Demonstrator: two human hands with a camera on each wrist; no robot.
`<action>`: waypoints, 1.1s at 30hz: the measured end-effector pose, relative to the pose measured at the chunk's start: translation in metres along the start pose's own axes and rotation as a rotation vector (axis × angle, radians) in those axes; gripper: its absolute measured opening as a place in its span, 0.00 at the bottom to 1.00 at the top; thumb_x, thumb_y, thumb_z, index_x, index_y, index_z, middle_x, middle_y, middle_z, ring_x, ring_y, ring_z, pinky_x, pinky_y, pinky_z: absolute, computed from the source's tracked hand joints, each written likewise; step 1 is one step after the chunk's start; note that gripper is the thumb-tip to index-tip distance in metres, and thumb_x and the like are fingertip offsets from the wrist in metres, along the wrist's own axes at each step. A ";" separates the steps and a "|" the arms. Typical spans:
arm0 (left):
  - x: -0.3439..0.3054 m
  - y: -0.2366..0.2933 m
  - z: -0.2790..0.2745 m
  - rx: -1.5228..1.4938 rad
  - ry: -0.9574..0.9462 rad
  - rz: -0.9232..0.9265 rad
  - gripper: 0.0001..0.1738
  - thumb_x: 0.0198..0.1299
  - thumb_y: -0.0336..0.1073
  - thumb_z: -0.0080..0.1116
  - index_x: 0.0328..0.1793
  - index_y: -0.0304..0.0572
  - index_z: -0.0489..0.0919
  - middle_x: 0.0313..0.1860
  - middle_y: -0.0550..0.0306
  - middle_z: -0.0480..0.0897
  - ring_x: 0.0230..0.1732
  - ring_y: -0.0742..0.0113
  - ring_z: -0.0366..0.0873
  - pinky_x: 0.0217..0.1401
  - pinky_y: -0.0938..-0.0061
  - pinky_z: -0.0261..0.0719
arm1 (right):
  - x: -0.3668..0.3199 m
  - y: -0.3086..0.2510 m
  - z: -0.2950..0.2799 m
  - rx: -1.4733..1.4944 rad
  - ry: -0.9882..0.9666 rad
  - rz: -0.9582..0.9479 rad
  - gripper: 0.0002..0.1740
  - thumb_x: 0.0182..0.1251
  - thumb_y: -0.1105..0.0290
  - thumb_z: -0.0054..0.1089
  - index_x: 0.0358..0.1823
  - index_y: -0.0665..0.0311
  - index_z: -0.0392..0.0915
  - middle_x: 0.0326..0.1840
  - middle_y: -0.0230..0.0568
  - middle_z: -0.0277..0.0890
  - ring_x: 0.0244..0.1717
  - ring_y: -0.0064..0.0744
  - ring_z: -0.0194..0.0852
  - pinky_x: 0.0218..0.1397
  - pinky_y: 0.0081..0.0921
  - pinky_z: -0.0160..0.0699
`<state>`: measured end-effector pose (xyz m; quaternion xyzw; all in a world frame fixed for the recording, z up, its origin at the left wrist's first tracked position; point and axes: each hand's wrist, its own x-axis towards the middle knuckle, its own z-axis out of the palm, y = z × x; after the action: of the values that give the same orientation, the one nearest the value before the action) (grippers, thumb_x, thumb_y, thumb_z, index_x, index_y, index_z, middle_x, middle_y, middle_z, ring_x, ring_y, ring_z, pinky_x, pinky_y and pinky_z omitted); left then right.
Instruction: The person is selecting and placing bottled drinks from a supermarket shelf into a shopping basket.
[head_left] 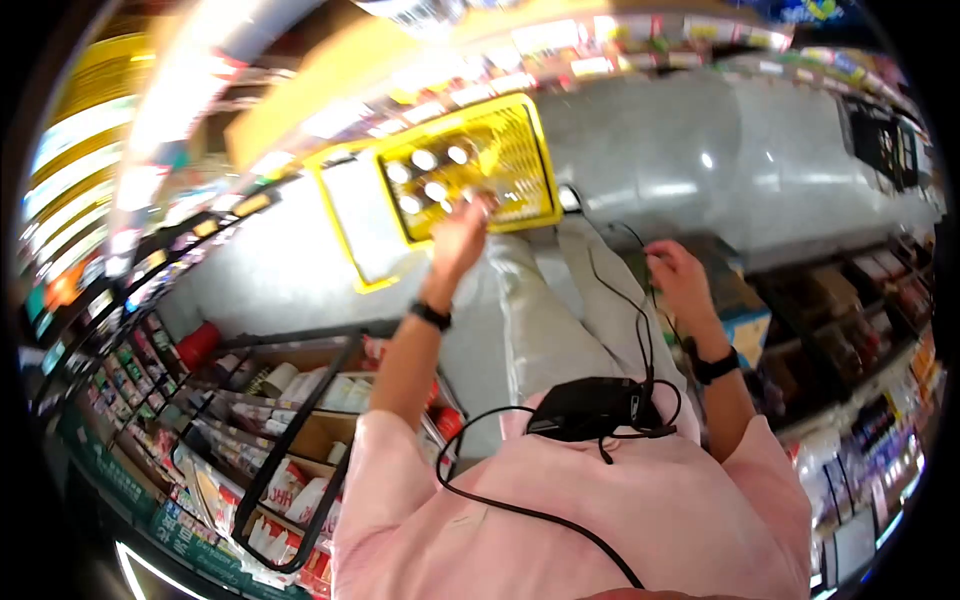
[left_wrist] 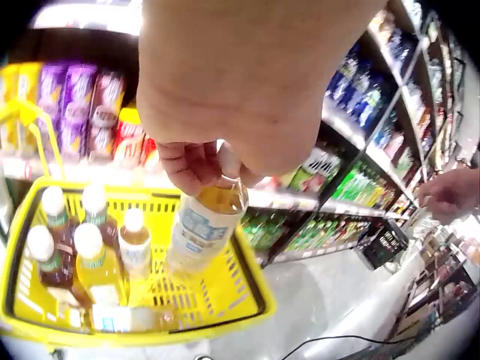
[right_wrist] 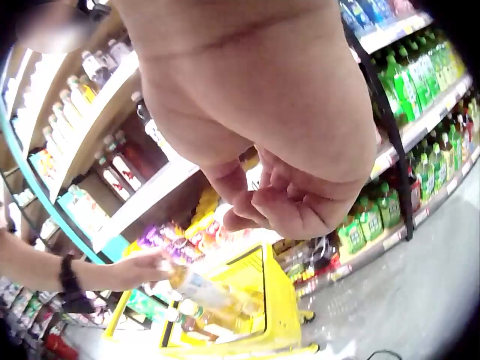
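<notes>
My left hand (head_left: 460, 240) is over the yellow shopping basket (head_left: 546, 160). In the left wrist view its fingers grip a clear plastic bottle (left_wrist: 202, 229) by the top, with yellowish liquid inside and a pale label. The bottle hangs tilted, its lower end within the basket's outline. Several white-capped bottles (left_wrist: 95, 262) stand at the basket's left side, some dark, some yellow. Another bottle (left_wrist: 139, 319) lies flat near the front rim. Off to the right, my right hand (head_left: 682, 280) hangs loosely curled, holding nothing, beside a black cable (head_left: 640, 300).
Shelves of green bottles (right_wrist: 405, 86) and purple packets (left_wrist: 75, 105) line the aisle. A black crate (left_wrist: 384, 244) sits on the grey floor (head_left: 680, 140) farther along. A black device (head_left: 590, 408) with cables hangs at the person's front. Low bins (head_left: 310, 435) stand at the left.
</notes>
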<state>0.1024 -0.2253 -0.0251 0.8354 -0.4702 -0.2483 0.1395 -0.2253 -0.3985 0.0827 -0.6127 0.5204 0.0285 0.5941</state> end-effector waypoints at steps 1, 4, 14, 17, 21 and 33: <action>-0.017 0.013 -0.025 -0.030 0.035 0.118 0.12 0.62 0.33 0.56 0.51 0.51 0.74 0.43 0.46 0.79 0.39 0.41 0.81 0.38 0.51 0.80 | -0.005 -0.020 -0.017 -0.058 -0.001 0.007 0.11 0.69 0.67 0.58 0.48 0.64 0.78 0.21 0.36 0.73 0.24 0.25 0.72 0.29 0.27 0.70; -0.067 0.097 -0.145 -0.200 0.041 0.166 0.14 0.62 0.33 0.60 0.54 0.45 0.79 0.38 0.47 0.81 0.34 0.45 0.79 0.39 0.61 0.80 | -0.018 -0.081 -0.062 -0.321 0.017 -0.104 0.11 0.67 0.68 0.57 0.47 0.64 0.79 0.18 0.43 0.71 0.22 0.31 0.72 0.29 0.34 0.70; -0.157 0.277 -0.396 -0.659 0.210 0.389 0.06 0.60 0.30 0.64 0.42 0.39 0.79 0.30 0.60 0.81 0.30 0.76 0.77 0.34 0.78 0.75 | -0.170 -0.314 -0.080 -0.239 -0.638 -0.834 0.46 0.58 0.62 0.74 0.75 0.65 0.59 0.65 0.53 0.74 0.63 0.40 0.74 0.65 0.36 0.72; -0.158 0.303 -0.409 -0.910 0.300 0.345 0.05 0.66 0.32 0.59 0.43 0.39 0.78 0.35 0.68 0.79 0.36 0.81 0.72 0.39 0.82 0.71 | -0.218 -0.344 -0.055 -0.234 -0.448 -1.007 0.46 0.55 0.63 0.76 0.72 0.68 0.61 0.64 0.49 0.74 0.63 0.37 0.74 0.65 0.35 0.71; -0.130 0.315 -0.420 -1.022 0.540 0.426 0.10 0.73 0.37 0.55 0.51 0.39 0.79 0.36 0.70 0.77 0.34 0.85 0.68 0.35 0.84 0.68 | -0.200 -0.355 -0.041 0.157 -0.491 -0.974 0.34 0.56 0.75 0.73 0.63 0.68 0.67 0.55 0.40 0.78 0.56 0.25 0.76 0.59 0.28 0.76; -0.119 0.287 -0.330 -1.115 0.308 0.407 0.42 0.56 0.22 0.67 0.76 0.32 0.59 0.68 0.50 0.72 0.67 0.65 0.71 0.69 0.68 0.71 | -0.137 -0.394 -0.052 0.507 -0.533 -0.950 0.35 0.58 0.74 0.70 0.66 0.68 0.65 0.55 0.39 0.78 0.55 0.27 0.77 0.61 0.28 0.75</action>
<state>0.0255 -0.2725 0.4187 0.5565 -0.3940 -0.3015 0.6664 -0.0542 -0.4526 0.4625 -0.5891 0.0131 -0.2123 0.7795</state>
